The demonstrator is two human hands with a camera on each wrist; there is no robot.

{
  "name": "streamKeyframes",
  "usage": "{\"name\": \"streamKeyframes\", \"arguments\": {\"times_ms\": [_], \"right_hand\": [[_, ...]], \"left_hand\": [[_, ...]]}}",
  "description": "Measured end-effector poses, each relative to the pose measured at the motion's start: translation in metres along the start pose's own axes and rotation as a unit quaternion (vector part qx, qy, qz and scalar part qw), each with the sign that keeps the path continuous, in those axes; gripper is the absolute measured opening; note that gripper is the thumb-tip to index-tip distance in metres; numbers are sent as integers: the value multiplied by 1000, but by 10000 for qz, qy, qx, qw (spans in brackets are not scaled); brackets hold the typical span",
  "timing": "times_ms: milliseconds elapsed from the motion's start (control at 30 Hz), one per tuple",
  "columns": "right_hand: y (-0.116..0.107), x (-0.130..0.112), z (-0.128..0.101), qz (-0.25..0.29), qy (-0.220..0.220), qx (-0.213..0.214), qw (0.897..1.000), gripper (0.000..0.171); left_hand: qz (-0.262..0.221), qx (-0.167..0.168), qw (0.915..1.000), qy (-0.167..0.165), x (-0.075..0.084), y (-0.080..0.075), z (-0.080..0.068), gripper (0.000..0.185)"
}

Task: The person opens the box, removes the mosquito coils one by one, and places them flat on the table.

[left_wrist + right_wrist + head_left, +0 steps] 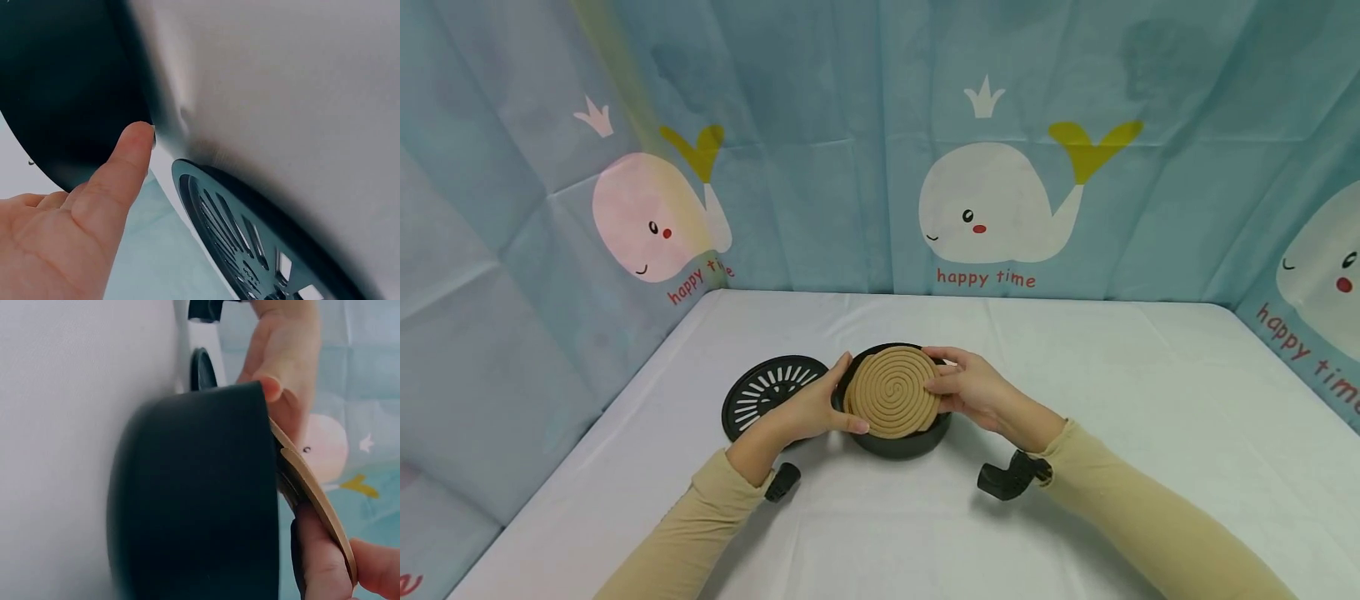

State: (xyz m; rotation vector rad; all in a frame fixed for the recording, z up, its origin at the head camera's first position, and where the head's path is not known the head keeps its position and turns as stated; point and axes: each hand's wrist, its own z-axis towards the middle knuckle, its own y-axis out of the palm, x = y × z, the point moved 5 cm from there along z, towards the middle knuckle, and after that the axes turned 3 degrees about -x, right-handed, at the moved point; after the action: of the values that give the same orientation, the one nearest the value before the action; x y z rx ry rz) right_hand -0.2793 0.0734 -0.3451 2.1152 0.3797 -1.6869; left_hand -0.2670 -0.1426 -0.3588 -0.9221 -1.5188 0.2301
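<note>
Coil: flat round tan spiral coil, on top of a 2nd tan layer; at mouth of container, btw both hands, tilted w/ R edge lifted clear of rim.
R hand: R hand pinches coil's R edge btw thumb & fingers; coil directly L of it.
L hand: L hand grips container's L side, thumb at near rim, fingers round far side; coil just R of it.
Container: deep round black container, upright on tabletop, a bit L of mid, well apart from far edge.
Slotted disc: round black slotted disc, flat btw container & tabletop's L edge, partly behind L hand.
Tabletop: white cloth-covered tabletop; far edge nr blue whale-print backdrop.
</note>
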Motion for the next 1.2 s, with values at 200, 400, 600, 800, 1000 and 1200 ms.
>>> {"name": "streamKeyframes", "arguments": {"times_ms": [200,400,600,800,1000,1200], "right_hand": [[-16,-10,-11,-13,-110,79,9999,61],[-35,-22,-23,38,-273,128,9995,63],[-52,-28,-33,189,-356,200,9990,66],[-72,-30,-42,368,-441,282,9980,69],[-89,-32,-49,662,-470,404,9959,72],[-100,-32,-54,914,-522,478,9933,75]], "left_hand": [[102,-29,9999,64,3,-1,-1,115],[115,-25,9999,59,4,-2,-1,114],[134,-15,9999,-7,4,-1,-2,114],[138,-47,9998,-100,4,-1,-2,114],[148,-50,9997,-165,4,-2,-1,115],[137,-65,9998,-115,4,-1,-1,116]]}}
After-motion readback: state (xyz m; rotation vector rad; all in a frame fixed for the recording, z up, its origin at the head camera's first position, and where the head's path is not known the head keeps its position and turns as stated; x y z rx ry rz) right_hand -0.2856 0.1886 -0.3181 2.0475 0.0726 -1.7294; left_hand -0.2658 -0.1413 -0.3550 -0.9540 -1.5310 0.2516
